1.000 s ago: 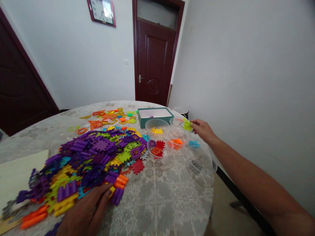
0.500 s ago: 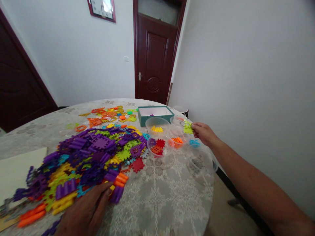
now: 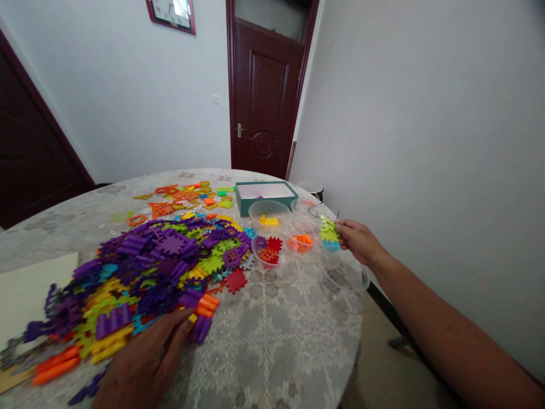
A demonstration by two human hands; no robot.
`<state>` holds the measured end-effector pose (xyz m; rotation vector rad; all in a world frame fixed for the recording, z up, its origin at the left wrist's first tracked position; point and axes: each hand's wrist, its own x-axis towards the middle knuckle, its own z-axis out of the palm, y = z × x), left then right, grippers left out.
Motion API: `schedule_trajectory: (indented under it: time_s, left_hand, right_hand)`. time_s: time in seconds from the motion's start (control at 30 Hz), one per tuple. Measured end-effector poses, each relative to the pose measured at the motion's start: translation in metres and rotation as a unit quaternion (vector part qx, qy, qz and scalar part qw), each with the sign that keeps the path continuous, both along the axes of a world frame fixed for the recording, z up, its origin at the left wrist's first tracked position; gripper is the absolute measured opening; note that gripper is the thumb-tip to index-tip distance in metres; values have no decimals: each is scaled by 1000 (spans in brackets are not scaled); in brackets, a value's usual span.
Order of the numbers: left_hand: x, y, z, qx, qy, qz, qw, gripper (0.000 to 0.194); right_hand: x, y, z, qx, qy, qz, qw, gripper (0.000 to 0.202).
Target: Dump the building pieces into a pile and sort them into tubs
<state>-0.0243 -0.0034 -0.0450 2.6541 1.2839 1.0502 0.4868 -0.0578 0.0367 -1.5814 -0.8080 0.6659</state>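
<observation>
My right hand (image 3: 357,241) is closed in a pinch on a lime-green building piece (image 3: 328,228), flat with notched edges. It holds the piece above the clear plastic bowls, near the bowl with blue pieces (image 3: 331,245). My left hand (image 3: 147,355) rests low at the near edge of a large heap of purple, green and yellow building pieces (image 3: 170,247). Its finger and thumb close on a small yellow piece (image 3: 193,318), mostly covered by the fingers. Purple tube pieces (image 3: 201,329) and an orange tube piece (image 3: 208,304) lie right beside those fingertips.
Clear bowls hold yellow pieces (image 3: 269,220), red pieces (image 3: 272,250) and orange pieces (image 3: 303,241). A nearer clear bowl (image 3: 344,278) stands by the table's right edge. Behind them is a green box (image 3: 266,199). Orange pieces (image 3: 162,209) lie farther back; cream board (image 3: 38,289) sits left.
My right hand has lowered slightly with the lime-green piece, which now overlaps the blue pieces in view. My left hand stays almost in place. The whole view has shifted a little.
</observation>
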Motion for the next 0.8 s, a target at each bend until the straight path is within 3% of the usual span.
schedule_trajectory:
  time_s: [0.3, 0.6, 0.8]
  left_hand:
    - [1, -1, 4, -1, -12, -2, 1000, 45]
    - [-1, 0, -1, -6, 8, -6, 1000, 39]
    - [-5, 3, -12, -3, 13, -3, 1000, 37]
  right_hand:
    - [9, 5, 2, 23, -46, -47, 998, 35]
    - [25, -16, -15, 44, -81, -79, 993, 38]
    - [36, 5, -16, 20, -115, -74, 990, 36]
